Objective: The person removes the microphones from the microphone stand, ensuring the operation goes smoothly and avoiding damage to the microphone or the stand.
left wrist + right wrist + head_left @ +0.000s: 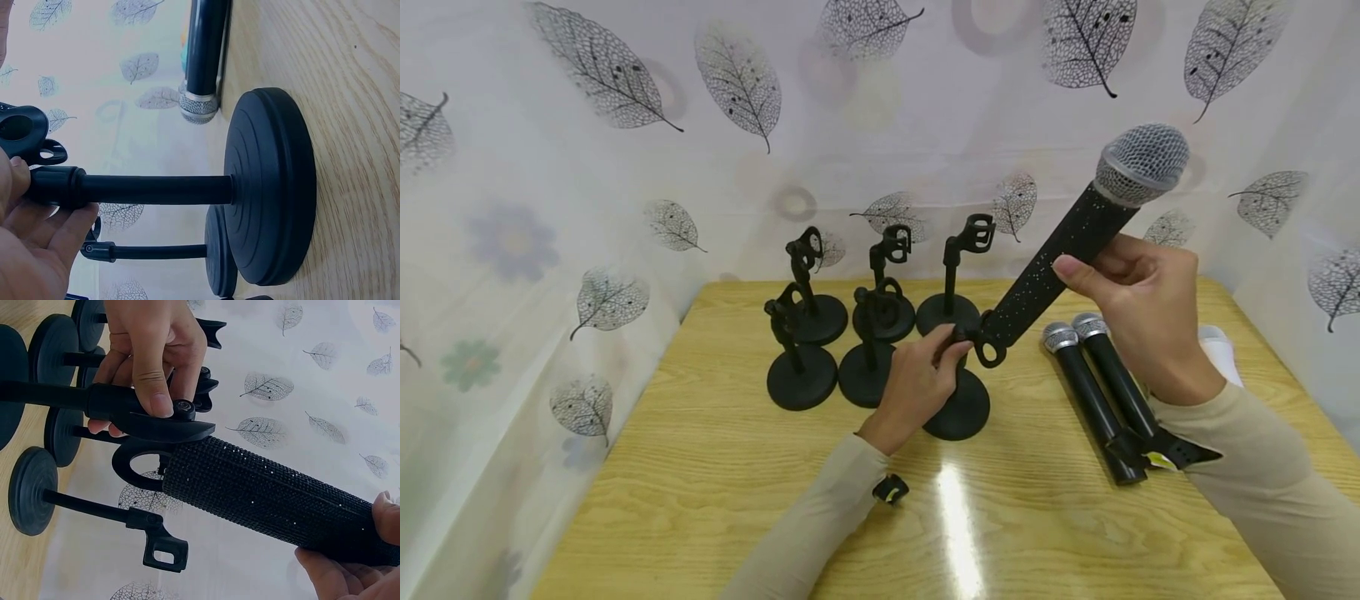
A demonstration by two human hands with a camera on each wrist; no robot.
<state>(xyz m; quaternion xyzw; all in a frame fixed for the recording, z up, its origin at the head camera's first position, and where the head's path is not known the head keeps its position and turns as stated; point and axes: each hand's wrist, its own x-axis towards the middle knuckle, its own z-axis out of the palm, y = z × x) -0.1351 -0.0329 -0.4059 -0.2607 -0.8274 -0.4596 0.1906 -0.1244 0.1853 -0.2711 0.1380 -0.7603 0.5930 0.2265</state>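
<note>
My right hand (1157,312) grips a black, sparkly microphone (1060,250) by its body, thumb on the near side. The microphone slants, silver mesh head up to the right and tail end down to the left. That tail end sits at the looped black clip (991,352) of a desk microphone stand, overlapping it in the right wrist view. My left hand (917,379) pinches the top of this stand's pole (156,189), just beside the clip. The stand's round base (958,408) rests on the table, nearest me on the right of the group of stands.
Several more black microphone stands (801,379) with vacant clips stand in rows at the left and behind. Two black microphones (1086,392) lie side by side on the wooden table (737,517) at right, partly under my right forearm. A white object (1222,354) is beyond that wrist.
</note>
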